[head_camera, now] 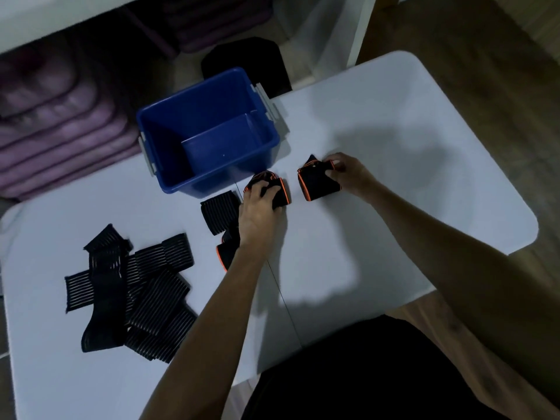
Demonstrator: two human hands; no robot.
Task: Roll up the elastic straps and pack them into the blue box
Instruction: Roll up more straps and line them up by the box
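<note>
Left hand (257,204) gripped one orange-edged strap (280,192) on the desk (394,177). Right hand (345,174) pinched another orange-edged strap (316,183). Blue box (169,122) stood just behind.

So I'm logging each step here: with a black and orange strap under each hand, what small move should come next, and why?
Probably lift the right hand with its rolled orange-edged strap over into the blue box. That strap already looks rolled and gripped, and the box looks empty and sits close by. The left hand grips another strap that can follow.
</note>
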